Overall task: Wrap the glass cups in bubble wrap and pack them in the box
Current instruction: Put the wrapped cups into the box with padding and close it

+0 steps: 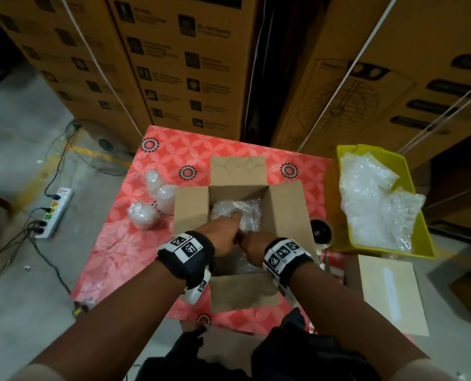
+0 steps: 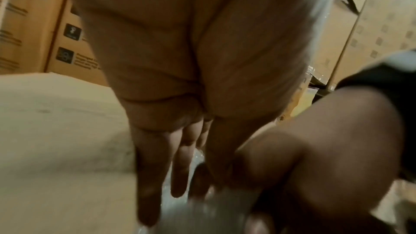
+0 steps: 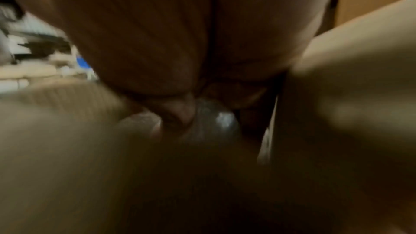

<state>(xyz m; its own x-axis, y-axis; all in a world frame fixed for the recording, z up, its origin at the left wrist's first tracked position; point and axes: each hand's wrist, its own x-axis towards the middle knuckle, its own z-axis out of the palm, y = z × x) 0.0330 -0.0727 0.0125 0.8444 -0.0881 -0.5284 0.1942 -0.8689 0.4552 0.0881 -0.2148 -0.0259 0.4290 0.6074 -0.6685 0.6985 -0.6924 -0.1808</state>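
Note:
An open cardboard box (image 1: 286, 213) stands on the red patterned table (image 1: 119, 243), with bubble wrap (image 1: 245, 210) lying inside. My left hand (image 1: 226, 224) reaches into it, its straight fingers (image 2: 153, 175) laid on the wrap. My right hand (image 1: 252, 243) dips in beside it, fingers curled round a bubble-wrapped cup (image 3: 216, 122); that view is dark and blurred. Three wrapped cups (image 1: 143, 215) lie on the table left of the box.
A yellow bin (image 1: 344, 152) of bubble wrap sheets stands at the right, with a tape roll (image 1: 321, 232) between it and the box. A brown envelope (image 1: 391, 292) lies front right. Tall stacked cartons (image 1: 174, 64) wall the back. A power strip (image 1: 54, 213) lies on the floor at left.

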